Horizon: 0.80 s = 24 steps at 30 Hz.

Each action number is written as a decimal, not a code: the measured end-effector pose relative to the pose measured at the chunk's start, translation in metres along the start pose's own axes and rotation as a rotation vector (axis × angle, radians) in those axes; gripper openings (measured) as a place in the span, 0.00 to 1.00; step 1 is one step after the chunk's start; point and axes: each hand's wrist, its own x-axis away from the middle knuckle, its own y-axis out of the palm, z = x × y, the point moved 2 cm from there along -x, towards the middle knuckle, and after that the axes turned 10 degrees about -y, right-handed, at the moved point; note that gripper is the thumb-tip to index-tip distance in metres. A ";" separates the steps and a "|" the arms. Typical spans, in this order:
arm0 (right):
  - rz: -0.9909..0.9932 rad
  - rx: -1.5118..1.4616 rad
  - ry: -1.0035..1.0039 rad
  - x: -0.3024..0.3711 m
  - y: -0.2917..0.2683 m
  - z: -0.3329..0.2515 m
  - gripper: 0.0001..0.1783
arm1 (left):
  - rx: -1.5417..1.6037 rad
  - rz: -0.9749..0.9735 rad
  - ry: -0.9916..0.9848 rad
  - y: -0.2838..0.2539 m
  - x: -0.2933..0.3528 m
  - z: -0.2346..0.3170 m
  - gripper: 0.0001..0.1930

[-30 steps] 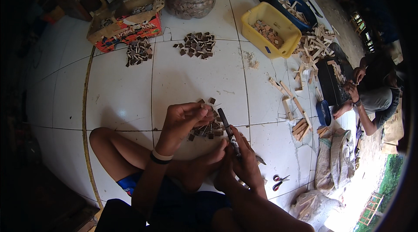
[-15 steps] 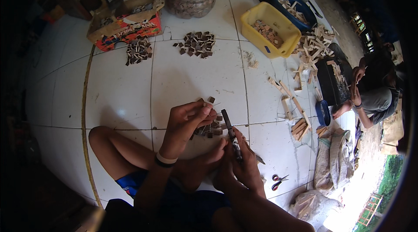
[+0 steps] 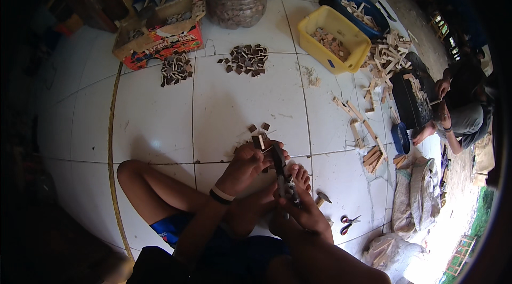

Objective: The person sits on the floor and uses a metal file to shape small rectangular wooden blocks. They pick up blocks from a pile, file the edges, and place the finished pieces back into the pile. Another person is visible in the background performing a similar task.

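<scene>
Floor: white tiles, wood scraps | left fingers pinching chip | right gripping knife

Yellow tub beside a blue basin; red scissors on white tiles.

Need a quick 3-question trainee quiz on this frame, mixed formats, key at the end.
1. True or false: the left hand rests on a small pile of wood pieces on the tile floor.
2. What does the right hand hold? A) scissors B) a dark blade C) a jar
3. Fill in: the small blocks at upper right sit in a ____ tub.

Key: 1 true; 2 B; 3 yellow
</scene>
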 end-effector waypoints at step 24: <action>0.040 0.524 -0.335 -0.013 -0.003 -0.056 0.44 | 0.066 -0.096 0.002 0.034 -0.011 0.026 0.34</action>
